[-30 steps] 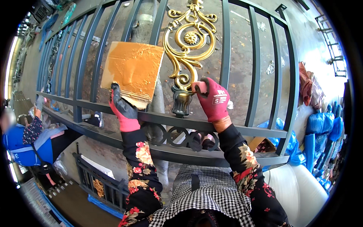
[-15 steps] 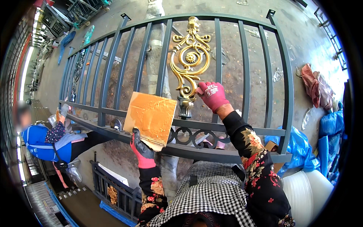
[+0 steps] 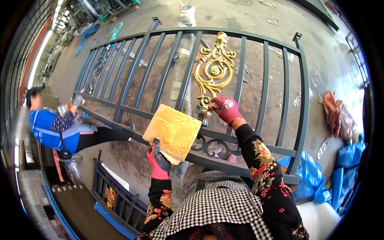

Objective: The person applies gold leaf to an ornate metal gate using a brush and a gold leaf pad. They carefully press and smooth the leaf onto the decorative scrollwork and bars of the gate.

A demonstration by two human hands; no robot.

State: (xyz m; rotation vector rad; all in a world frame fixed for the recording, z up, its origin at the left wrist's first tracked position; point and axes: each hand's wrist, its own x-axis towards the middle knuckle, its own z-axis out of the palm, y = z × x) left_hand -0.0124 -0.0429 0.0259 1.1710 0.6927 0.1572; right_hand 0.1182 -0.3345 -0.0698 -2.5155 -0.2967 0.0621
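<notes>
My left hand (image 3: pixel 159 161), in a pink and dark grey glove, grips a stack of squarish boards (image 3: pixel 173 130) by its near edge. Wet gold paint is smeared over the top board. Gold covers most of the scrollwork ornament (image 3: pixel 215 71) set between the bars of a dark grey metal railing (image 3: pixel 140 76); its lowest end is still dark with patches of gold. My right hand (image 3: pixel 228 110), in a dark pink glove, is closed at that lower end, fingertips against or just beside it. Whatever its fingers pinch is too small to make out.
At the left, a person in a blue vest (image 3: pixel 50 130) works at the railing's far end. A smaller railing panel (image 3: pixel 116 196) with a gold ornament lies below. Blue plastic sheeting (image 3: pixel 306 176) and a white roll (image 3: pixel 320 220) are at the right, with reddish wrapping (image 3: pixel 334 116) beyond.
The view has shifted, so the railing appears lower and further right. My right hand is now closer to the ornament's lower end. My left hand keeps hold of the boards.
</notes>
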